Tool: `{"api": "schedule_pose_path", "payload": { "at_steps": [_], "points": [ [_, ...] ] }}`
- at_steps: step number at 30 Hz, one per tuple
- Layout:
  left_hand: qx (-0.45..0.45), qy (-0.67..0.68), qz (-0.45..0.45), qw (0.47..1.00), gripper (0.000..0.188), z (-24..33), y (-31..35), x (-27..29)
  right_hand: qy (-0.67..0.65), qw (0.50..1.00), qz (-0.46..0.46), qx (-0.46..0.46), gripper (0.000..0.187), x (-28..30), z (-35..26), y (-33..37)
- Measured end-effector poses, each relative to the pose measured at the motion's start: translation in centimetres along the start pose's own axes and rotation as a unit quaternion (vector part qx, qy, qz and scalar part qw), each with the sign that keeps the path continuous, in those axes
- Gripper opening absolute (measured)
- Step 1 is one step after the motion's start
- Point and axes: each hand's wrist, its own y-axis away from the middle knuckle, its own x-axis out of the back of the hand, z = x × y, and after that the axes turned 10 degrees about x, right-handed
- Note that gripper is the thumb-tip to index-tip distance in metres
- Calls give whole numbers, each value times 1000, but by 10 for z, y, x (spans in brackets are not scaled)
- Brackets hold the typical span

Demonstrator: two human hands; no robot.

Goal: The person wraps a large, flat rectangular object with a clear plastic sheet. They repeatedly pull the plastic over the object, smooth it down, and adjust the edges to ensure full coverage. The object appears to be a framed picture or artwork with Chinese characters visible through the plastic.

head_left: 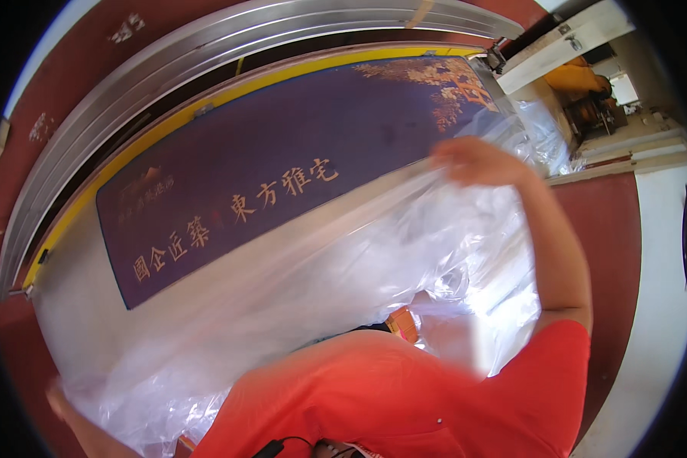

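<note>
A large clear plastic sheet (343,267) spreads in loose wrinkles in front of me, with its far edge running slantwise below a dark purple printed panel (275,137). My right hand (477,162) is raised at the sheet's far right, its fingers closed at the plastic's edge beside the panel. My left hand (59,401) is low at the left rim of the view, by the sheet's near left corner. Blur and the picture's edge hide its fingers. Gold characters and a flowering-branch print decorate the panel.
A yellow-edged frame (229,93) borders the panel's far side. Beyond it curves a long silver metal rail (229,38). Bunched plastic (546,137) lies at the right end, near a white beam (565,49). Yellow machinery (576,80) stands farther off. The floor (614,259) is dark red.
</note>
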Motion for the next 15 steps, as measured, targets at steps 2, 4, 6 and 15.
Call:
{"api": "schedule_pose_path", "payload": {
  "at_steps": [2, 4, 6, 15],
  "points": [
    [-64, -34, 100, 992, 35, 79, -2, -40, 41, 975, 184, -118, 30, 77, 40, 79],
    [-238, 83, 137, 958, 34, 162, 10, -65, 256, 862, 421, -115, 28, 154, 38, 154],
    [-297, 123, 128, 938, 35, 212, 28, -68, 489, 638, 594, -40, 32, 134, -9, 138],
    [-315, -39, 188, 930, 26, 159, 22, -67, 431, 789, 391, -196, 53, 60, 178, 40]
  ]
}}
